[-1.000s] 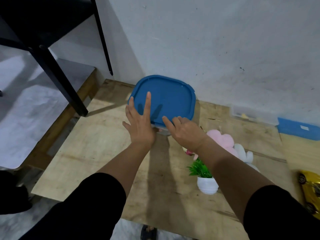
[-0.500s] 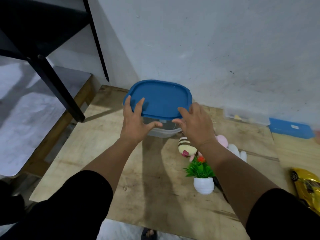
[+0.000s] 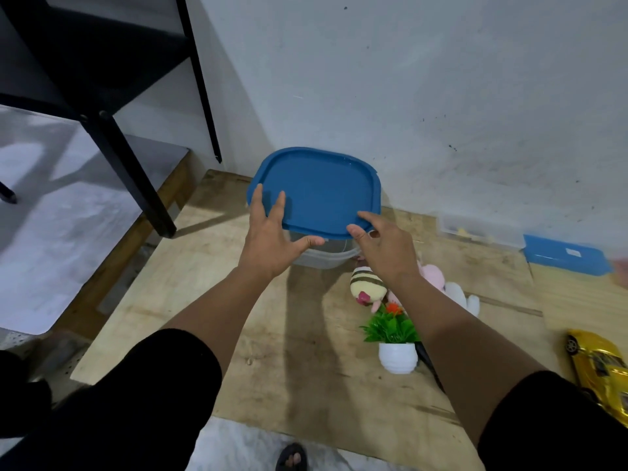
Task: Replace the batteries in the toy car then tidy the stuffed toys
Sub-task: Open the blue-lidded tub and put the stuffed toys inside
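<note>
Under both hands, blue lid (image 3: 319,192), left hand (image 3: 272,239) & right hand (image 3: 387,249) at near edge, toys beside

The picture is dim and bluish, with flat indoor light. The arms throw two long, soft shadows across the bench (image 3: 210,300) toward the camera, so the light comes from ahead and above. Wide-angle distortion bends the black frame (image 3: 129,171) at left; the far right edge is smeared with blur.
</note>
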A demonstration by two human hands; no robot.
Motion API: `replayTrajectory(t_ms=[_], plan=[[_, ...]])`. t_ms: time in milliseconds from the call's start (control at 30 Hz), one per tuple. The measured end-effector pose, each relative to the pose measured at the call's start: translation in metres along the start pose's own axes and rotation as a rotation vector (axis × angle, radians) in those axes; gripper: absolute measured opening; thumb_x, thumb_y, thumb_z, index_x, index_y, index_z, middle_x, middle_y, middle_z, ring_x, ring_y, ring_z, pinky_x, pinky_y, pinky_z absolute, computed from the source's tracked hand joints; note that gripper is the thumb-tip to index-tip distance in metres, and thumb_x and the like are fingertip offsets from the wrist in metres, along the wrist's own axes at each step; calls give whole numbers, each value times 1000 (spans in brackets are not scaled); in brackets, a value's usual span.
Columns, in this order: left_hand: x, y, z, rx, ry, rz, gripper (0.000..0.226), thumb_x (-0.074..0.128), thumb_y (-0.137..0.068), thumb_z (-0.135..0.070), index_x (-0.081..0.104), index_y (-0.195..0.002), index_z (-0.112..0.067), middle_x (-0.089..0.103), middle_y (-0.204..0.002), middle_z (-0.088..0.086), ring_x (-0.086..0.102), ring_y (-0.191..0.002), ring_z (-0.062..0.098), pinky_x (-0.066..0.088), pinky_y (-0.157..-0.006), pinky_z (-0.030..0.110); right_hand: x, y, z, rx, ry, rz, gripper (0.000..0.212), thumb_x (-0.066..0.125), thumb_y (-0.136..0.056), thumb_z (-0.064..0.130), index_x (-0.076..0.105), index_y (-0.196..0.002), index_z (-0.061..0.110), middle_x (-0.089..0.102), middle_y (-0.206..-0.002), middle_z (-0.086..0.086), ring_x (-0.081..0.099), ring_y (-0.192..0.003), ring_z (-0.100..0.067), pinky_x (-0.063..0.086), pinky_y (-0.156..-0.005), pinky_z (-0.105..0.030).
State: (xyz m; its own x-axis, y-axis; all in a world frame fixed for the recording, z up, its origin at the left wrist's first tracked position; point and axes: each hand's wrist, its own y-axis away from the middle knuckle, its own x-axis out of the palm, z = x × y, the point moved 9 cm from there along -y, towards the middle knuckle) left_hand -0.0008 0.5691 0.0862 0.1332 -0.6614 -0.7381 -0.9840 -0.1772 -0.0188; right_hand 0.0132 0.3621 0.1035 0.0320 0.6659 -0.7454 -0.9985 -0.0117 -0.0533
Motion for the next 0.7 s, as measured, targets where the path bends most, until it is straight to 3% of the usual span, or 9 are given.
replayTrajectory(t_ms=[200,367,533,700], plan=[[-19,40,-2,-36,-3,-69,112,70,-66,-63,12,-151,-19,-20,-157,-2,-9,-146,16,13,-117,33,-8,31,16,-46,-49,16,51,55,-90,43,49,-136,21,55,-134,-7,52,-121,-22,40,-97,-28],[-38,108,19,-99,-39,-157,111,69,-67,-62,14,-152,-17,-23,-156,1,-10,-146,16,13,-117,30,11,79,22,-121,-16,80,54,56,-87,49,50,-134,24,65,-115,-13,58,-108,-27,47,-91,-36],[-36,185,51,-182,-60,-147,112,69,-65,-64,17,-151,-16,-23,-156,2,-6,-147,18,15,-116,31,35,147,21,-181,-43,157,53,57,-87,46,52,-133,20,60,-128,-10,55,-116,-25,44,-96,-35],[-20,240,80,-217,-82,-98,112,71,-65,-62,18,-151,-16,-25,-155,0,-5,-147,18,15,-116,31,63,200,-3,-151,-21,218,54,55,-86,52,52,-133,25,61,-126,-9,57,-111,-26,48,-90,-38]])
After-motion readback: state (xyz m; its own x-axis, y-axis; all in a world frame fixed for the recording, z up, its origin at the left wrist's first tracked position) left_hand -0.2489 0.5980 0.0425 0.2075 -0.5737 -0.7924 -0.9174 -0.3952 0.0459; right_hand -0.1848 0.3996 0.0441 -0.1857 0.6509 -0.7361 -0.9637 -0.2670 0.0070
